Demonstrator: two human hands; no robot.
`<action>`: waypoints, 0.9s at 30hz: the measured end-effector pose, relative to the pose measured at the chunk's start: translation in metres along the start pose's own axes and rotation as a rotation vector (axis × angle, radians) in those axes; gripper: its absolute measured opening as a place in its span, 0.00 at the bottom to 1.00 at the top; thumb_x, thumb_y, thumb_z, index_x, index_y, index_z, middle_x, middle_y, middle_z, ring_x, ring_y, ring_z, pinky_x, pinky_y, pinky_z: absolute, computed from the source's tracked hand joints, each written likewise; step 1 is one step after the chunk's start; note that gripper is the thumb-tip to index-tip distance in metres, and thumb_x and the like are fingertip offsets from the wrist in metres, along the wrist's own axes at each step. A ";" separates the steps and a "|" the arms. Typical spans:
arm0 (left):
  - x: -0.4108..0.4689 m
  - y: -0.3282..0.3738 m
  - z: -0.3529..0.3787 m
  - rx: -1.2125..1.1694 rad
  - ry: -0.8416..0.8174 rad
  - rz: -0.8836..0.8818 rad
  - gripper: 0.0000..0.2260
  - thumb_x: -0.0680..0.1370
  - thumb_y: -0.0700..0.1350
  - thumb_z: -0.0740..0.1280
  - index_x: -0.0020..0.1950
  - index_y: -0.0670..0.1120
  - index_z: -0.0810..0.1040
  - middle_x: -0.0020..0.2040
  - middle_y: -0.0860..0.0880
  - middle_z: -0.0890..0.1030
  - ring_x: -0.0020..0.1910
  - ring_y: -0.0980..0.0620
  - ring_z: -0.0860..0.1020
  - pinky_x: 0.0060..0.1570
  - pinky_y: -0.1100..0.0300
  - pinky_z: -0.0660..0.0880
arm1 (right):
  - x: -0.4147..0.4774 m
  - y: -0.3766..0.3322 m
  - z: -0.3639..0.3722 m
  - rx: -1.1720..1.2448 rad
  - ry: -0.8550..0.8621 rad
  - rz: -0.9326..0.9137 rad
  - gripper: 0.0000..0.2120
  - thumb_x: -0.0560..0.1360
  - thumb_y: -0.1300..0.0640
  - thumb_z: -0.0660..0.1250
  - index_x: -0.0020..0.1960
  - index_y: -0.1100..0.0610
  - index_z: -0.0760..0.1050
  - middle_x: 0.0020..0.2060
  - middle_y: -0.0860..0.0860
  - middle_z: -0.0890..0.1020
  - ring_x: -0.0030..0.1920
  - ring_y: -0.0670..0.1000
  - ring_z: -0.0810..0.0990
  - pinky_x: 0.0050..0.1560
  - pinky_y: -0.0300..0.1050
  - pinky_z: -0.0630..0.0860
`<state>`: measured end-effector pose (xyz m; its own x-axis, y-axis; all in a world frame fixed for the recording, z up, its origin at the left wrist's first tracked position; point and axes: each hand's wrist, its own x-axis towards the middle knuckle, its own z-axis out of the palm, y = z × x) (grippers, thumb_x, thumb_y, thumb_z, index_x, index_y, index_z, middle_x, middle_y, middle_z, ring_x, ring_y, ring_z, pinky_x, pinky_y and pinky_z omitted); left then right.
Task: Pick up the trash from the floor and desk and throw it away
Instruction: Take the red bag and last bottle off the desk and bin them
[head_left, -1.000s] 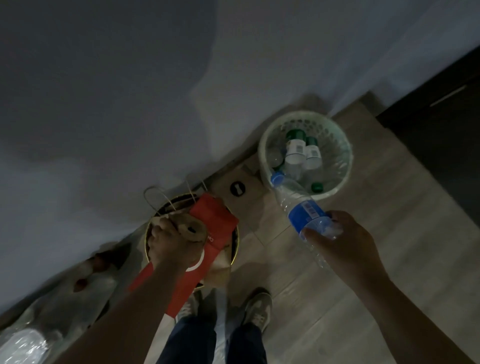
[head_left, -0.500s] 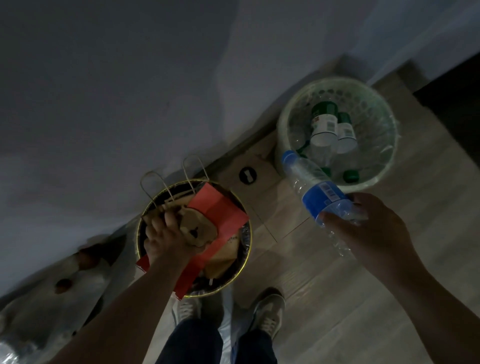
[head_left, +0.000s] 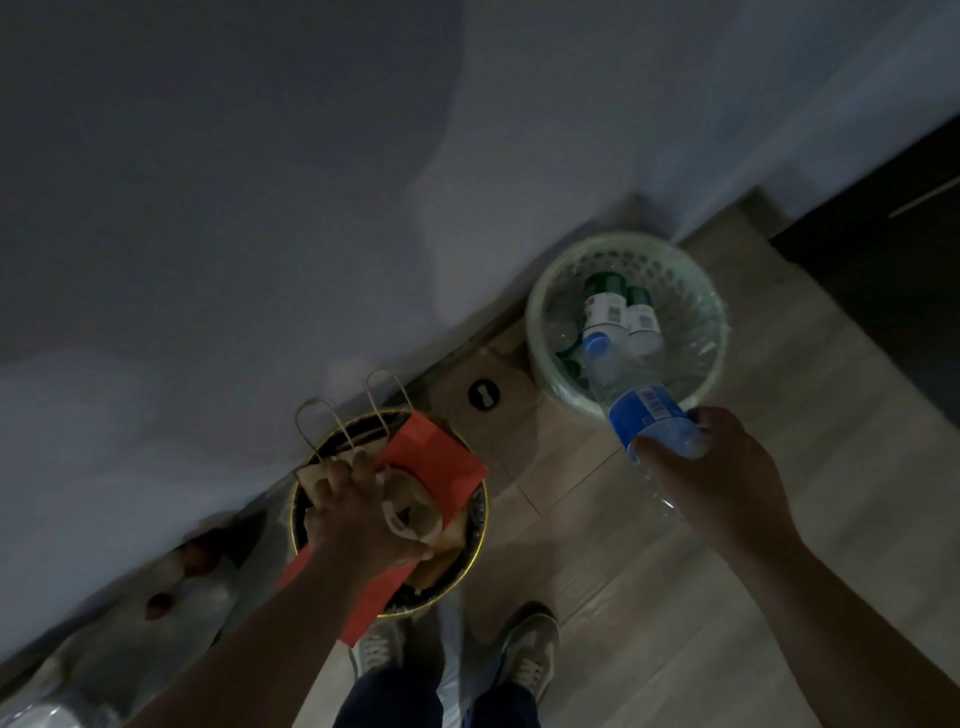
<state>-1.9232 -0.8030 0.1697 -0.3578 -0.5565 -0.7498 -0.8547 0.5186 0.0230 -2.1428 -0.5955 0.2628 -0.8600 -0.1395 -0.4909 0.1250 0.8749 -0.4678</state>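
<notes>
— What is the right hand (head_left: 711, 467) doing?

— The arm reaches forward, nearly straight, with the back of the hand up. Its fingers and thumb are wrapped round the lower end of a clear water bottle (head_left: 639, 400) with a blue label. The bottle tilts away from the hand, and its blue cap (head_left: 596, 344) is at the far end.

— And where does that cap sit?

— Beyond the fingertips, past the near rim of the pale mesh basket (head_left: 545, 291) and over its opening. Further from the hand, inside the basket, lie green-capped bottles (head_left: 605, 301).

— The left hand (head_left: 353, 514)?

— The forearm stretches forward and the wrist bends down over the dark bin (head_left: 480, 525) with the gold rim. The knuckles face the camera. The fingers curl forward and the thumb closes from the near side, clasping crumpled brown paper (head_left: 410, 506) on the hand's inner side.

— Anything else round that hand?

— A red paper bag (head_left: 431, 462) lies across the bin, under the hand and to its right. Twine handles (head_left: 322, 421) stand up just past the fingertips, toward the wall (head_left: 260, 208). Behind both wrists, the person's shoes (head_left: 530, 649) rest on the wooden floor (head_left: 779, 571).
</notes>
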 end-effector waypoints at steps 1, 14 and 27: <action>-0.004 0.004 -0.007 0.016 0.028 0.010 0.58 0.58 0.68 0.74 0.75 0.47 0.45 0.72 0.42 0.54 0.72 0.38 0.58 0.68 0.46 0.65 | 0.001 -0.001 -0.003 0.019 0.006 0.013 0.22 0.68 0.51 0.74 0.58 0.55 0.73 0.42 0.50 0.79 0.35 0.45 0.79 0.27 0.36 0.68; -0.015 0.077 -0.060 -0.048 0.285 0.415 0.31 0.68 0.60 0.71 0.65 0.46 0.70 0.62 0.45 0.71 0.62 0.44 0.69 0.62 0.54 0.66 | 0.082 0.001 -0.038 0.086 0.128 0.169 0.25 0.68 0.51 0.73 0.59 0.62 0.72 0.49 0.58 0.80 0.39 0.55 0.79 0.34 0.41 0.71; 0.003 0.129 -0.086 -0.113 0.305 0.500 0.27 0.70 0.57 0.70 0.64 0.48 0.69 0.59 0.49 0.70 0.59 0.47 0.68 0.54 0.56 0.67 | 0.154 0.009 -0.029 -0.037 0.093 0.092 0.30 0.71 0.52 0.74 0.67 0.64 0.66 0.62 0.63 0.74 0.59 0.60 0.76 0.45 0.43 0.68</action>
<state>-2.0673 -0.7934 0.2271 -0.8049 -0.4323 -0.4066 -0.5833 0.7027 0.4075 -2.2883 -0.5960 0.2047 -0.8881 -0.0153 -0.4594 0.1891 0.8988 -0.3955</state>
